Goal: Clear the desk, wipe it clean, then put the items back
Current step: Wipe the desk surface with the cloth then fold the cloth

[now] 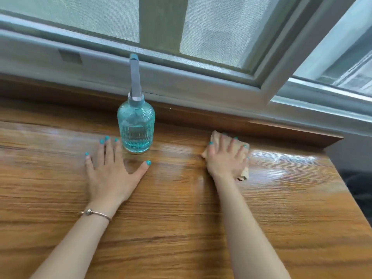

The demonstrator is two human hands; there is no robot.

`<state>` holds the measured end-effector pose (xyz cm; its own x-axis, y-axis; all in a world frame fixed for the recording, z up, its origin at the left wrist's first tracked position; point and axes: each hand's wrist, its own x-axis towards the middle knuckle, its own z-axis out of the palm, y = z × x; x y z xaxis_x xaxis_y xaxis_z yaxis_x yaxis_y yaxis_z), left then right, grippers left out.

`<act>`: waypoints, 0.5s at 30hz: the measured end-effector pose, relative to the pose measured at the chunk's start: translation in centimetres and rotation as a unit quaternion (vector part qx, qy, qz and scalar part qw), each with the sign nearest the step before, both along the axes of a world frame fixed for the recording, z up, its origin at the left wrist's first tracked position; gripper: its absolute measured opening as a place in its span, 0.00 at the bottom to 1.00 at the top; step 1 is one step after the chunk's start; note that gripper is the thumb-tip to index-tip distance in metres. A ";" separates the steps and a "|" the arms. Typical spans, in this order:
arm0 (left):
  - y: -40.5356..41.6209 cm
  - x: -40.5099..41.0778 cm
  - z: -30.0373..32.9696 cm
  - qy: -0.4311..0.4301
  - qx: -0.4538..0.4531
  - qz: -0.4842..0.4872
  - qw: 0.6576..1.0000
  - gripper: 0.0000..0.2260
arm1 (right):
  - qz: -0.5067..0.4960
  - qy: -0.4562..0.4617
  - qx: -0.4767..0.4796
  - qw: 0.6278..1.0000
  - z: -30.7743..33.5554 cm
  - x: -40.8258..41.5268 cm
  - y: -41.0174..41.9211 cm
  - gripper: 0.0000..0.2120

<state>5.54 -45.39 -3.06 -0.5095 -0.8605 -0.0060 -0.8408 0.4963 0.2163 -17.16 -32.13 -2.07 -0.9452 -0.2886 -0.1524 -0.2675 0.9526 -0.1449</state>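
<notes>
The wooden desk (171, 208) fills the lower view, glossy and wet-looking near its far right. A beige cloth (216, 137) lies on that far right part, and my right hand (226, 158) presses flat on it with fingers spread. My left hand (110, 172) rests flat on the desk with straight fingers, just left of a clear blue ribbed spray bottle (136, 125). The bottle stands upright near the desk's back edge, its grey nozzle pointing up. Most of the cloth is hidden under my right hand.
A raised wooden ledge (261, 127) runs along the back of the desk under a grey window frame (181, 85). The desk's right edge (346, 194) drops off to a dark floor. An opened window sash (302, 43) angles over the far right.
</notes>
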 end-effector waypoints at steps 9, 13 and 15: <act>0.6 -0.8 0.0 -0.043 0.006 0.010 0.999 0.47 | 0.215 0.007 -0.016 0.976 -0.1 -2.1 2.9 0.24; 0.7 -0.9 0.2 -0.053 0.009 0.014 0.998 0.47 | 0.044 0.015 -0.001 0.999 -0.6 -1.3 0.5 0.25; 0.5 -0.7 0.3 -0.056 0.013 0.017 0.998 0.47 | 0.096 -0.007 -0.007 0.995 -0.8 3.3 -3.1 0.26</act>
<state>4.82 -44.89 -2.78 -0.4745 -0.8763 -0.0837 -0.8769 0.4623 0.1313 -13.89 -35.22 -2.84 -0.8705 -0.4655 -0.1597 -0.4421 0.8822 -0.1619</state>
